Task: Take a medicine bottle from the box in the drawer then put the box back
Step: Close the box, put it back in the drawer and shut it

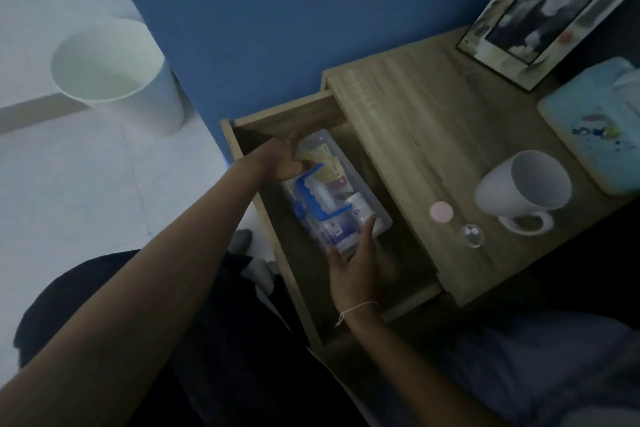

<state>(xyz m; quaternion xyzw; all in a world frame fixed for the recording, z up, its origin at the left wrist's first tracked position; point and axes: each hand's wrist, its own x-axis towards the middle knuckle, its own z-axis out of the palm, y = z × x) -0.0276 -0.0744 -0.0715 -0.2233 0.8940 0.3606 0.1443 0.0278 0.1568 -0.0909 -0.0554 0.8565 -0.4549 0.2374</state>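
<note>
I see the clear box (332,191), blue handle (313,194) on its lid, inside the open drawer (412,302). Left grip (282,158) is clenched on the box's far end; right grip (351,258) is clasped on its near end. Bottles and packets are visible through the plastic, too blurred to tell apart. Beyond the right grip, on the worktop (415,121): pink cap (441,211), clear dome (472,235), white mug (524,191). Beyond the left grip, white bin (121,76) on the floor.
</note>
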